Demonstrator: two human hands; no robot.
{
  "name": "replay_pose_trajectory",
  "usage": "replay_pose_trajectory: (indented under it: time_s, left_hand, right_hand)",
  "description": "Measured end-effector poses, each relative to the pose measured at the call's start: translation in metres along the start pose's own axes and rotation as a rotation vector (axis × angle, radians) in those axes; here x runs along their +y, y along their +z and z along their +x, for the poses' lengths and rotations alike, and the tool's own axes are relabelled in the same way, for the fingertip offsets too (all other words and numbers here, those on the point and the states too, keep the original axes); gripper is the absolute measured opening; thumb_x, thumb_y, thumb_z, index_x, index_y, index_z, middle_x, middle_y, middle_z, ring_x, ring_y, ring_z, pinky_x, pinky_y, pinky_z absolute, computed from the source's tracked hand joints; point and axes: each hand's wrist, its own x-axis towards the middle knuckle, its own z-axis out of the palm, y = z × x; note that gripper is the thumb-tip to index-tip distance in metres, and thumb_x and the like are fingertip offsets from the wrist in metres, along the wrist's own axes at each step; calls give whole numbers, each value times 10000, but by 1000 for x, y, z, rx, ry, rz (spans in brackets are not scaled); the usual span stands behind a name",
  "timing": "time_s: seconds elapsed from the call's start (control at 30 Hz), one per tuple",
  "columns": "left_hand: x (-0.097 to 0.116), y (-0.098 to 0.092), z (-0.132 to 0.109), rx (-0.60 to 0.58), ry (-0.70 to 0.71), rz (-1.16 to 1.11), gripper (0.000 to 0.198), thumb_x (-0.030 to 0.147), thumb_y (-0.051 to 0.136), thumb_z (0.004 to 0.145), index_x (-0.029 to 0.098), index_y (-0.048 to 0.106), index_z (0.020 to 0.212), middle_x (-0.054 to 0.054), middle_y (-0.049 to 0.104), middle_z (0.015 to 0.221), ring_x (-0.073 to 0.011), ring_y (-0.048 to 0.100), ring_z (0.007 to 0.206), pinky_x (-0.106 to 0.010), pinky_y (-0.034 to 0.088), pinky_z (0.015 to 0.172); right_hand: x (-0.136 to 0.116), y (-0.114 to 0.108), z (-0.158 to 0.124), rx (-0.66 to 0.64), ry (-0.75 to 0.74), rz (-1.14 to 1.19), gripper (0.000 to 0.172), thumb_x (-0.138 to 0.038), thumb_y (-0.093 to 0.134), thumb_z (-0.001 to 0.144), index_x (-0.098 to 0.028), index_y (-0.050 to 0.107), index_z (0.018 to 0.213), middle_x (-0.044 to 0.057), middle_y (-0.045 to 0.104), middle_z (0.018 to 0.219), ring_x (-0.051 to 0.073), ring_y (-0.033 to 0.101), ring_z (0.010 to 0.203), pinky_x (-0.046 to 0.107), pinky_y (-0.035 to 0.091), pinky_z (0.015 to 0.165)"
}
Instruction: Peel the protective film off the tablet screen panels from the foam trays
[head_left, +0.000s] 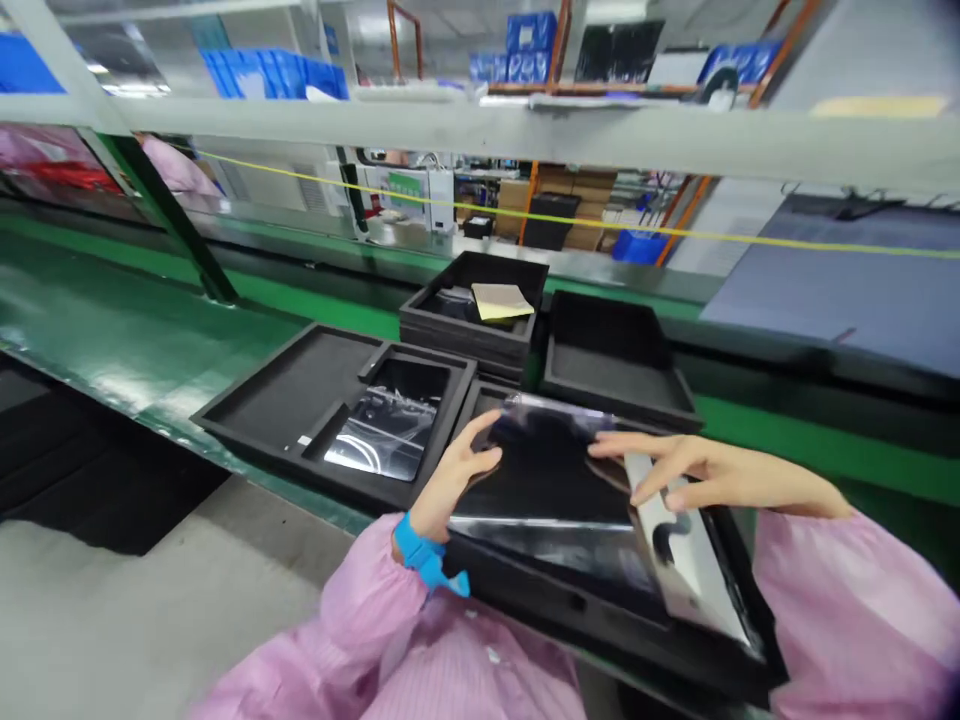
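A flat dark item in a shiny plastic bag (555, 490) lies in a black foam tray (600, 640) right in front of me. My left hand (454, 480) grips the bag's left edge, thumb on top and fingers curled round it. A blue strap is on that wrist. My right hand (705, 475) lies flat on the bag's right side with fingers stretched out. Both arms wear pink sleeves.
A second black foam tray (300, 400) to the left holds another bagged item (382, 435). Behind stand stacked black trays (472, 320) with a yellowish sheet (501, 300) and another black tray (615, 360). All rest on a green conveyor belt (112, 330). Blue bins (274, 72) sit on shelves above.
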Motion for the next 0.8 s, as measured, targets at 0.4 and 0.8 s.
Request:
replay_pose_trajectory:
  time_s: [0.4, 0.8]
  left_hand:
    - [5, -35, 27, 240, 136, -120, 636, 206, 738, 685, 259, 562, 1294, -46, 603, 1316, -244, 467, 1302, -322, 423, 1024]
    - [26, -52, 51, 184, 270, 256, 463, 485, 542, 864, 197, 629, 1216, -74, 595, 1313, -286, 481, 1271, -381, 343, 1080]
  right_hand:
    - [87, -61, 268, 510, 256, -761, 312, -345, 585, 908, -136, 579, 1139, 103, 518, 1255, 243, 475, 1195, 495, 393, 1023]
    - [20, -2, 176, 607, -349, -1113, 161, -137, 536, 903, -199, 665, 977, 26, 693, 987, 176, 598, 900, 352, 420, 759]
